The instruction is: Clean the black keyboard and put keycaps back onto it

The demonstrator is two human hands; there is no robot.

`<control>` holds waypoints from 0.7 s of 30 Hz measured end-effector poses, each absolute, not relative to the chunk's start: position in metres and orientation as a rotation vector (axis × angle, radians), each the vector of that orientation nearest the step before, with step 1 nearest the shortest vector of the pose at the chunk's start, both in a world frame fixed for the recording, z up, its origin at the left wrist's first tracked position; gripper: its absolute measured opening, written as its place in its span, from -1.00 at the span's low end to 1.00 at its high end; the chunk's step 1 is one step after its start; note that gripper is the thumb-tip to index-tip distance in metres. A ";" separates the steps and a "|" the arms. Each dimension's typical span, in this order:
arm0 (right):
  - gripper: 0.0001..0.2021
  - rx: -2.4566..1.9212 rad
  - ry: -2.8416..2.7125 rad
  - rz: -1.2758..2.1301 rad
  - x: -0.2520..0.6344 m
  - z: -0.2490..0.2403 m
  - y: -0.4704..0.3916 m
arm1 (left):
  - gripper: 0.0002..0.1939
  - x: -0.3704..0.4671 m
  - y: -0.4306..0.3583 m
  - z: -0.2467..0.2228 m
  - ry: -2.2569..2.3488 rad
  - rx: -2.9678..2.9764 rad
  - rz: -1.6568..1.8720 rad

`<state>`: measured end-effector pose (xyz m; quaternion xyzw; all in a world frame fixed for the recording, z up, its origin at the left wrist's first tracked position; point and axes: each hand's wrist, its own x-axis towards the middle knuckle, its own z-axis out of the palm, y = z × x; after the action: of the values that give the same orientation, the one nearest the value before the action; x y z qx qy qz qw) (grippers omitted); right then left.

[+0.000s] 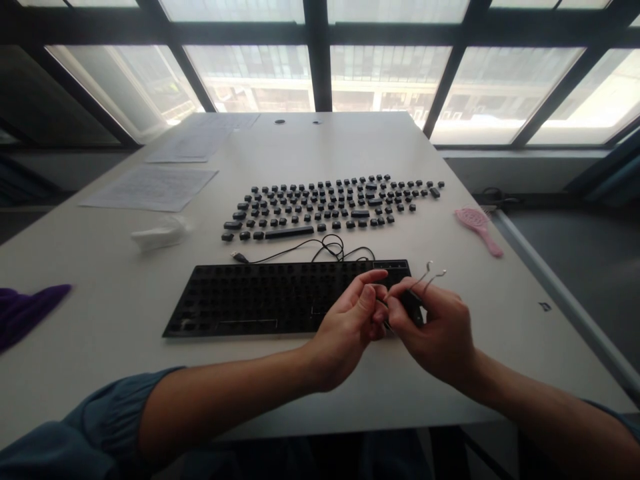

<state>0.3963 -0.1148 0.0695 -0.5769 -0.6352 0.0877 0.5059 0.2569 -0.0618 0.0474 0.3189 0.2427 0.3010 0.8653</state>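
- White table (pixel 510 320); both hands meet above its near edge, right of centre.
- Left hand (pixel 345 327): fingers curled, thumb against fingertips; can't tell what, if anything, is pinched.
- Right hand (pixel 435 327): closed on a thin, bent metal two-pronged wire tool (pixel 429 268), prongs poking up past the knuckles; rest hidden.
- Black rectangular plastic keyboard (pixel 260 300) lies along table's near edge, its right end partly behind the hands. Black coiled cable (pixel 280 252) runs just beyond it.
- Loose black plastic keycaps (pixel 360 214) in rows mid-table, toward the far edge from the keyboard.
- Pink oval hairbrush (pixel 473 219) near table's right edge; purple cloth (pixel 30 313) at left edge.
- Judgement, doing this well: fingertip work, so brace hands together, grip lightly, keep prongs off the left fingers, stay low over the table so drops land there.
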 end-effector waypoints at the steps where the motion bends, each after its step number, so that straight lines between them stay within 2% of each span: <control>1: -0.88 -1.391 -1.526 0.231 0.398 0.072 -0.115 | -0.52 0.257 -0.061 0.047 0.497 0.657 0.627; 8: -0.94 -1.320 -1.645 0.343 0.401 0.070 -0.115 | -0.56 0.256 -0.060 0.045 0.530 0.784 0.649; 21: -0.89 -1.358 -1.743 0.211 0.395 0.058 -0.114 | -0.64 0.255 -0.062 0.040 0.621 1.190 0.852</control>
<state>0.3955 -0.1143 0.0584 -0.5479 -0.7034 0.0852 0.4447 0.2548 -0.0623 0.0405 0.5344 0.2788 0.3826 0.7002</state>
